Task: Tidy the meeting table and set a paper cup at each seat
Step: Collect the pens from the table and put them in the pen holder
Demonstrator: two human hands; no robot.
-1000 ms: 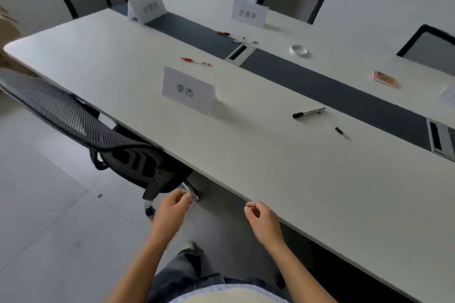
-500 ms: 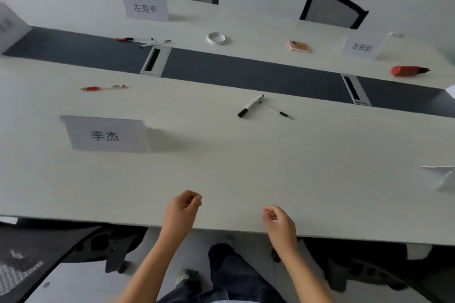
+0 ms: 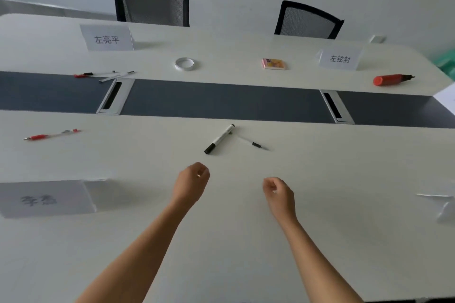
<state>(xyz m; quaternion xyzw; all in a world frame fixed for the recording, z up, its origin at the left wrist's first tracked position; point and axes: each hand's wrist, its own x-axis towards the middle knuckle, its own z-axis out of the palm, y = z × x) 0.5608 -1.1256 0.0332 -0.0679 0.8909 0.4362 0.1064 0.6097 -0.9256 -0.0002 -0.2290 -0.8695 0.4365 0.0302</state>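
I'm looking at the meeting table (image 3: 344, 204), white with a dark strip (image 3: 221, 101) running down its middle. On the near half a black-capped white marker (image 3: 219, 139) is lying slantwise with a thin pen (image 3: 256, 144) just beside it, and a red pen (image 3: 50, 134) is sitting well off to the left. On the far half a tape roll (image 3: 184, 63) is lying flat, a small printed packet (image 3: 273, 63) near it, a fat red marker (image 3: 391, 79) resting at the right, several pens (image 3: 115, 76) crossing at the left.

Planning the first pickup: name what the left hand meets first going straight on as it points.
Probably the black-capped marker just ahead of the left hand, cap end first; the hand's height over the table is unclear.
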